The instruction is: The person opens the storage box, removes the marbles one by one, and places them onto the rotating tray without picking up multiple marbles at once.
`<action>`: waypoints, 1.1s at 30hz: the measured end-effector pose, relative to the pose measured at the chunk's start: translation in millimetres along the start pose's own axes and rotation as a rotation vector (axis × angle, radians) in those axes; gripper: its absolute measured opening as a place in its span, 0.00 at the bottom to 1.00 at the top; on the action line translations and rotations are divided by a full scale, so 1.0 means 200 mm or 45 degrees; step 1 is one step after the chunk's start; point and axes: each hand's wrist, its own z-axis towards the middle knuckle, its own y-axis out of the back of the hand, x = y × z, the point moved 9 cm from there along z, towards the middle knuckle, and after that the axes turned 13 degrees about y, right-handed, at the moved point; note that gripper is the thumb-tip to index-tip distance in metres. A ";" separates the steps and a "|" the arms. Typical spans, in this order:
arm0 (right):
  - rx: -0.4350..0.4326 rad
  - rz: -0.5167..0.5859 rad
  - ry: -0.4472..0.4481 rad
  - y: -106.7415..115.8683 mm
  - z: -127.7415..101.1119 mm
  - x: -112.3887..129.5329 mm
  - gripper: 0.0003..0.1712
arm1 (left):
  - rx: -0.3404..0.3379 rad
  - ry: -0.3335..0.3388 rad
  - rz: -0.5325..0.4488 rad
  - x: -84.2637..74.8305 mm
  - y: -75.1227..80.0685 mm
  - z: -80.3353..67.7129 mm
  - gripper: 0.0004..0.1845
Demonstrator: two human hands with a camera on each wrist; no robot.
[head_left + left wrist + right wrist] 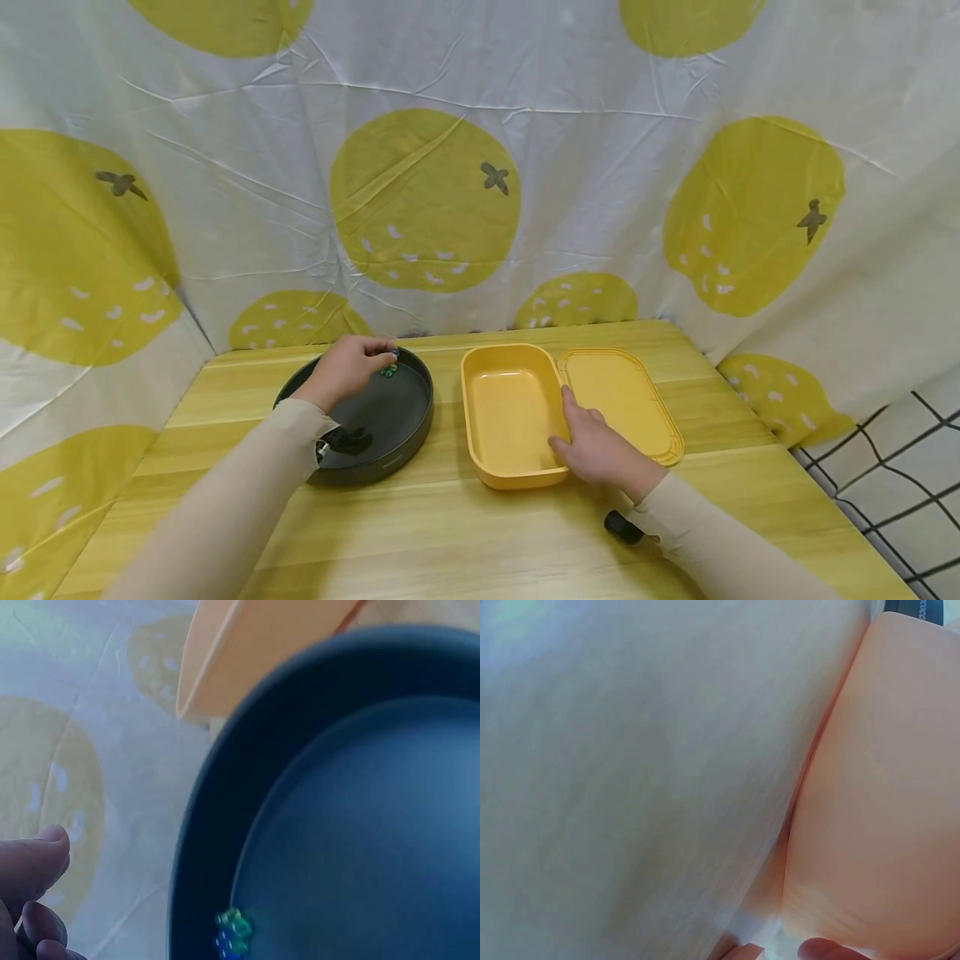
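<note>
My left hand (348,367) reaches over the left part of a round dark pan (390,450). Its thumb and fingers are loosely bent, close to a small cluster of green and blue glass beads (388,369). In the left wrist view the beads (234,934) lie inside the pan by its wall, and the left hand (34,896) shows a gap between thumb and fingers. My right hand (600,446) holds the right wall of a yellow box (517,481), thumb on the inner side, index finger along the rim. The box looks bare inside.
A flat yellow lid (622,400) lies on the wooden table (442,542) right of the box. Behind hangs a white curtain (570,192) with yellow fruit prints. A black wire grid (900,483) stands beyond the table's right edge.
</note>
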 end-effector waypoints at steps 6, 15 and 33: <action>0.006 0.002 -0.003 0.00 0.00 0.00 0.52 | -0.038 0.007 0.055 0.09 0.04 -0.03 0.22; -0.005 0.012 0.018 0.01 -0.01 0.02 0.52 | -0.057 0.010 0.086 0.16 0.05 -0.05 0.21; -0.010 0.005 0.008 0.00 0.00 0.00 0.52 | -0.058 0.045 0.064 0.19 0.04 -0.07 0.22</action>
